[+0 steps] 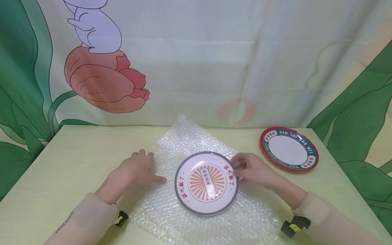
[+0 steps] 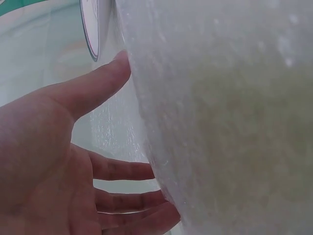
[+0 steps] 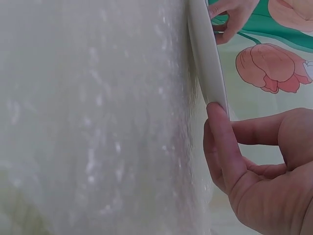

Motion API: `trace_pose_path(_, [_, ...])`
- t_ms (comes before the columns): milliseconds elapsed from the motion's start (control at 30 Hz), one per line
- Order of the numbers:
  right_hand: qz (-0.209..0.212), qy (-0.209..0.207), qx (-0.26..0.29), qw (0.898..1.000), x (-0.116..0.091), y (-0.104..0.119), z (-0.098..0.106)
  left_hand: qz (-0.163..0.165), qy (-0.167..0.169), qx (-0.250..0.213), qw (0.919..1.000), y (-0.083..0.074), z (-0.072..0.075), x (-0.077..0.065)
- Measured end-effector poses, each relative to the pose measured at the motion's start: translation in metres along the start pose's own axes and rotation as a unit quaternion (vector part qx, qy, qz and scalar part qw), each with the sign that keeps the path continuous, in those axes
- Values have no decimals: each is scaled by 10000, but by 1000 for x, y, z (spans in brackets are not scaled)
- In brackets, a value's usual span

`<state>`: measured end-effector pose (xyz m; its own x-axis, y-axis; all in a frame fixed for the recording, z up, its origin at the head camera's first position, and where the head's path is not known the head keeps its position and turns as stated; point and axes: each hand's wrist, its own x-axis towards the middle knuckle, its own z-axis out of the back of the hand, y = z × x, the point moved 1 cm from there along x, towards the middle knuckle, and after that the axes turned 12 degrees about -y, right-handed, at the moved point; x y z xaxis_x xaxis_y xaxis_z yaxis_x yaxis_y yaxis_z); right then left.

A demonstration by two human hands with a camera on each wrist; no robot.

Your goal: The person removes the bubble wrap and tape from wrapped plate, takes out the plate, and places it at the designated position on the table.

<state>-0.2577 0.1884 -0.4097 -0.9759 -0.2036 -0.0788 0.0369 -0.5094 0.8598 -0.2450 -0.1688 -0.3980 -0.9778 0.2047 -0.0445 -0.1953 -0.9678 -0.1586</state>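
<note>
A white plate point(image 1: 218, 207) with a dark rim, red characters and an orange sunburst lies over a sheet of bubble wrap point(image 1: 183, 136) on the table. At the plate's right edge, my right hand point(image 1: 252, 169) pinches the rim; the thumb point(image 3: 226, 147) shows against the plate's edge point(image 3: 208, 58) in the right wrist view. My left hand point(image 1: 137, 170) is spread to the left of the plate, apart from it. Its thumb point(image 2: 105, 81) and fingertips are right at the bubble wrap point(image 2: 161, 98) in the left wrist view.
A second plate point(image 1: 288, 149) with a red rim and green lettered band lies at the back right of the table point(image 1: 76, 153). Behind the table's far edge hangs a printed curtain point(image 1: 190, 75) with a tulip and leaves.
</note>
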Motion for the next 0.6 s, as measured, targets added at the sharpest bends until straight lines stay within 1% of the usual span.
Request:
trace_pose_path(100, [24, -20, 67, 10000, -1, -2, 3, -36, -65, -4, 10000, 1, 0, -1])
trace_pose_path(267, [-125, -48, 136, 9998, -3, -4, 9, -37, -116, 16, 9999, 2, -1, -1])
trace_pose_path(400, [-244, -107, 112, 9996, -6, -5, 13, -11, -78, 30, 10000, 2, -2, -1])
trace_pose_path(600, [-298, -218, 91, 9993, -11, -5, 21, 65, -50, -2, 10000, 4, 0, -3])
